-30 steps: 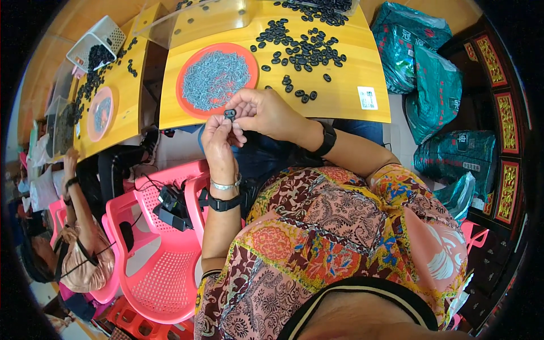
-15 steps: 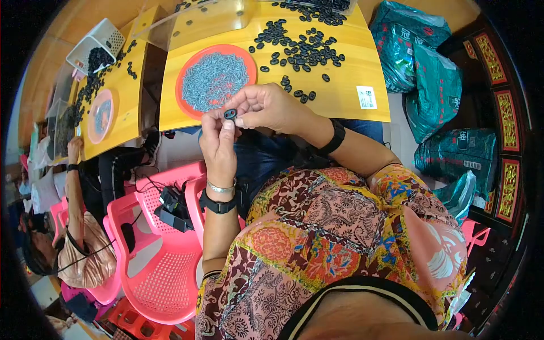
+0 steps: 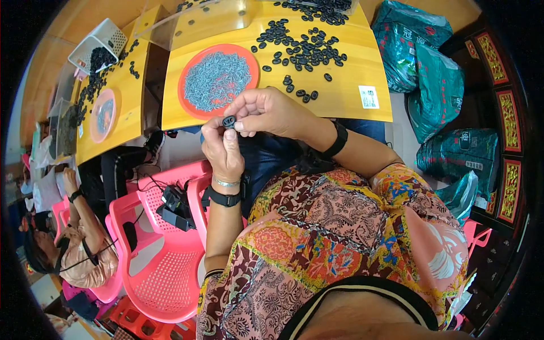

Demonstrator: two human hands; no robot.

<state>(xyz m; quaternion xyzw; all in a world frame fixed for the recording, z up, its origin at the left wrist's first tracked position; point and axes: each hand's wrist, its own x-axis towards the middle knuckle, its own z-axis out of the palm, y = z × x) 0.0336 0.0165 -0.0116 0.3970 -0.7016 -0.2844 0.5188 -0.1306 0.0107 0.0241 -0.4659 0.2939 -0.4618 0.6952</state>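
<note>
- compared with half a second ago, the black oval piece [image 3: 229,121] shows a darker face, its two holes less bright, so it seems slightly turned; the left hand [image 3: 225,156] now has its thumb a little lower on it.
- what this means, as i judge it: the piece is being adjusted in the fingers, not set down.
- the left grip is closed on the piece; the right hand [image 3: 269,116] has its thumb touching the right edge, but i cannot tell whether that grip clamps it.
- the piece is above the lap, just off the edge of the near desk [image 3: 343,93], beside the red plate [image 3: 254,66].
- counted: one piece held, one red plate, one white label [image 3: 368,97], one white basket [image 3: 116,39], one pink plate [image 3: 102,138], two desks, at least four green bags [image 3: 436,96].
- the grey screw-like bits [image 3: 209,73] and loose black pieces [image 3: 313,52] are too many to count.
</note>
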